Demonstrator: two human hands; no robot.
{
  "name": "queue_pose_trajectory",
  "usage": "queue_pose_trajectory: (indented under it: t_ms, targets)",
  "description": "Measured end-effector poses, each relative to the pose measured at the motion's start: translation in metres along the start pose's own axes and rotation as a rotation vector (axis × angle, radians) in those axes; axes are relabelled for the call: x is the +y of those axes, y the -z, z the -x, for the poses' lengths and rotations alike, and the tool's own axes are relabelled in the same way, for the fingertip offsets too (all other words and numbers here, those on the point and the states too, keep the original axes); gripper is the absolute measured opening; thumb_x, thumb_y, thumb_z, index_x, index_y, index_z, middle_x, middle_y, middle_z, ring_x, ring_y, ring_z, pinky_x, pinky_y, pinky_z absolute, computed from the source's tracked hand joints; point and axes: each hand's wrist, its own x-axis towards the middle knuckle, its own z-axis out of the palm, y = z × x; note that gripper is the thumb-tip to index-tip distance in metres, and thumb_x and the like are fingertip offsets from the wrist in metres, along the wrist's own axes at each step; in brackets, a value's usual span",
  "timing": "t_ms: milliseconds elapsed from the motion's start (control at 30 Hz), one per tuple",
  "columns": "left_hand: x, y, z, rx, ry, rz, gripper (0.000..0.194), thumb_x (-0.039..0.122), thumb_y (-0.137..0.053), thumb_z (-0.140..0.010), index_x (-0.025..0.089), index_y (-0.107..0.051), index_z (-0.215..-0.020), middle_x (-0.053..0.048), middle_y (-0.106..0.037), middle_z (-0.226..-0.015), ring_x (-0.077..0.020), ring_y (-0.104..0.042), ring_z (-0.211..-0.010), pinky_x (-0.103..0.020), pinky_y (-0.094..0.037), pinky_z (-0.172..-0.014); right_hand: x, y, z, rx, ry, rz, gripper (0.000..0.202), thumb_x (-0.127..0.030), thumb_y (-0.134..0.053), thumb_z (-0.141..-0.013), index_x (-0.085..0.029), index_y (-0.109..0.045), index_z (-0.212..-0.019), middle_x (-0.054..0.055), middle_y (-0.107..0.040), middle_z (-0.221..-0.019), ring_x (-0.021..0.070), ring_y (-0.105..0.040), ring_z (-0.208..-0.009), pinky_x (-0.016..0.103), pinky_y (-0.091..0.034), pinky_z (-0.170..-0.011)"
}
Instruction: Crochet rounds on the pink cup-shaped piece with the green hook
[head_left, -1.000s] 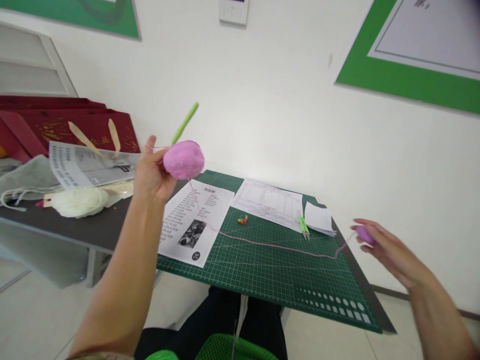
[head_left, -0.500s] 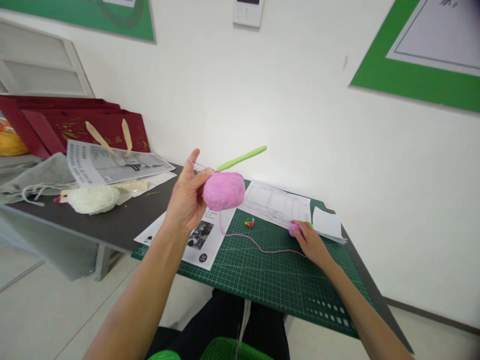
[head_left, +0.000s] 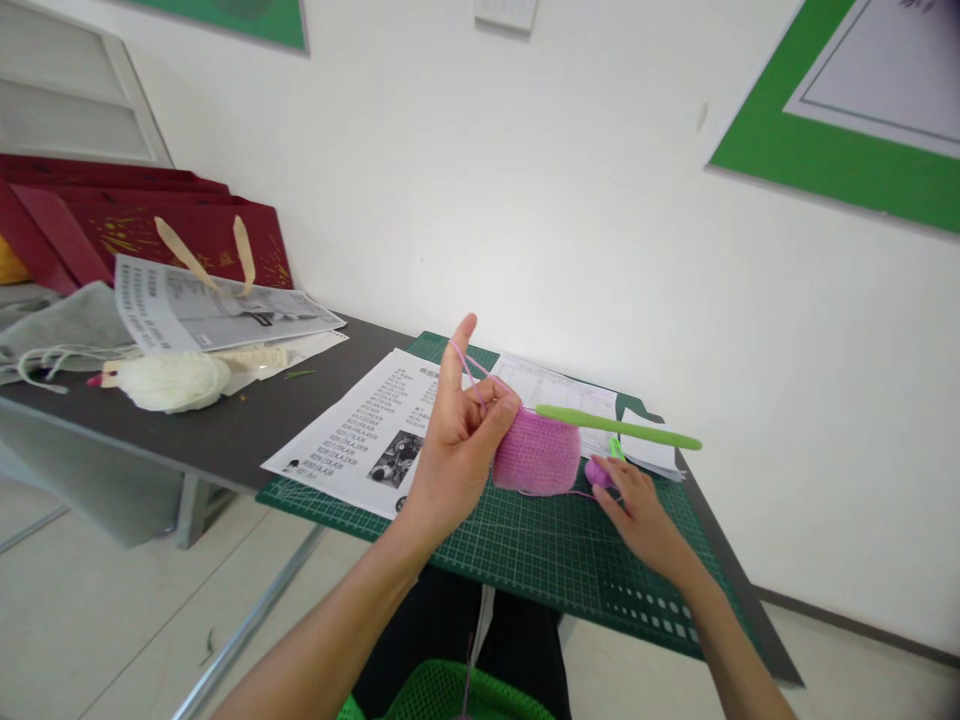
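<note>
My left hand (head_left: 465,445) pinches the edge of a pink crocheted piece (head_left: 537,455), index finger raised with pink yarn looped round it. A green crochet hook (head_left: 619,425) sticks out to the right from the top edge of the piece. Lower right, my right hand (head_left: 637,510) has its fingers apart, the fingertips beside a small purple ball (head_left: 598,473) on the green cutting mat (head_left: 525,560). Behind the ball lies a small bright green item (head_left: 616,448). A pink strand runs from under the piece toward my right hand.
Printed sheets (head_left: 352,430) lie on the mat, and a white paper stack (head_left: 652,448) is at its right. On the left are white yarn (head_left: 176,381), more papers and dark red bags (head_left: 150,225). A green basket (head_left: 442,690) is by the legs.
My left hand has moved right and down with the crocheted piece, and the hook now points right and slightly down. My right hand's fingers have opened away from the small purple ball.
</note>
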Motion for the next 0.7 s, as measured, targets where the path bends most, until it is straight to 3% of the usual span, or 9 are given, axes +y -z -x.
queue_pose_trajectory:
  t_ms: [100,167,333,400,500,567,633,667,700]
  targets:
    - [-0.004,-0.003,0.005,-0.031,0.029,-0.02,0.077,0.021,-0.06,-0.098,0.031,-0.016,-0.159,0.003,-0.051,-0.075,-0.0103,-0.034,-0.053,-0.025,-0.023,-0.048,-0.003,-0.008,0.0,0.001,0.018,-0.063,0.035,-0.037,-0.062,-0.096,-0.019,-0.06,-0.126,0.01,-0.06,-0.132,0.0256,-0.061,-0.117,0.05,-0.052,-0.1]
    - [-0.006,-0.006,0.01,-0.059,0.04,-0.042,0.075,0.02,-0.057,-0.099,0.03,-0.014,-0.159,0.003,-0.051,-0.077,-0.0101,-0.036,-0.055,-0.025,-0.025,-0.049,-0.018,0.001,0.0,0.045,0.02,-0.132,0.037,-0.038,-0.061,-0.097,-0.019,-0.058,-0.128,0.011,-0.058,-0.135,0.0265,-0.059,-0.119,0.051,-0.051,-0.101]
    - [-0.012,-0.019,0.033,-0.186,0.055,-0.13,0.068,0.02,-0.051,-0.103,0.044,-0.018,-0.157,0.002,-0.051,-0.084,-0.0102,-0.038,-0.06,-0.023,-0.031,-0.052,-0.091,0.042,0.015,0.011,0.142,-0.433,0.044,-0.052,-0.045,-0.101,-0.025,-0.051,-0.136,0.012,-0.062,-0.132,0.0277,-0.059,-0.124,0.046,-0.054,-0.097]
    - [-0.012,-0.024,0.046,-0.251,0.061,-0.173,0.068,0.018,-0.049,-0.103,0.048,-0.019,-0.156,0.002,-0.051,-0.082,-0.0104,-0.037,-0.059,-0.022,-0.03,-0.05,-0.117,0.048,0.022,0.075,0.241,-0.53,0.054,-0.064,-0.053,-0.092,-0.025,-0.056,-0.129,0.012,-0.062,-0.127,0.031,-0.056,-0.125,0.046,-0.053,-0.097]
    - [-0.009,-0.024,0.063,-0.381,0.065,-0.23,0.072,0.014,-0.046,-0.102,0.05,-0.015,-0.156,0.001,-0.054,-0.083,-0.0103,-0.039,-0.057,-0.02,-0.031,-0.046,-0.143,0.042,0.027,0.185,0.419,-0.622,0.037,-0.058,-0.059,-0.09,-0.024,-0.062,-0.105,0.003,-0.062,-0.082,0.0219,-0.062,-0.082,0.039,-0.052,-0.074]
    - [-0.008,-0.02,0.073,-0.547,0.008,-0.332,0.08,0.012,-0.045,-0.1,0.047,-0.003,-0.158,0.0,-0.057,-0.086,-0.0113,-0.047,-0.057,-0.022,-0.04,-0.049,-0.152,0.037,0.03,0.237,0.501,-0.647,0.031,-0.053,-0.054,-0.094,-0.023,-0.06,-0.093,0.001,-0.056,-0.068,0.0173,-0.055,-0.064,0.035,-0.048,-0.061]
    - [-0.01,-0.015,0.083,-0.554,-0.136,-0.388,0.079,0.015,-0.047,-0.098,0.045,-0.005,-0.158,-0.001,-0.059,-0.082,-0.0138,-0.052,-0.055,-0.025,-0.043,-0.05,-0.159,0.034,0.035,0.287,0.533,-0.636,0.026,-0.042,-0.049,-0.099,-0.02,-0.058,-0.089,0.002,-0.056,-0.067,0.0159,-0.053,-0.06,0.032,-0.046,-0.056]
    - [-0.01,-0.013,0.087,-0.581,-0.061,-0.393,0.081,0.018,-0.049,-0.098,0.047,-0.004,-0.158,-0.004,-0.063,-0.089,-0.0165,-0.057,-0.062,-0.027,-0.047,-0.053,-0.163,0.035,0.037,0.334,0.539,-0.611,0.024,-0.037,-0.047,-0.1,-0.019,-0.058,-0.089,0.002,-0.057,-0.066,0.0155,-0.052,-0.058,0.031,-0.046,-0.053]
    - [-0.011,-0.012,0.09,-0.503,0.044,-0.405,0.077,0.02,-0.05,-0.099,0.048,-0.008,-0.158,-0.005,-0.064,-0.091,-0.0179,-0.058,-0.066,-0.028,-0.049,-0.056,-0.166,0.037,0.04,0.369,0.539,-0.566,0.023,-0.033,-0.046,-0.101,-0.018,-0.059,-0.09,0.003,-0.058,-0.065,0.0153,-0.053,-0.057,0.031,-0.046,-0.052]
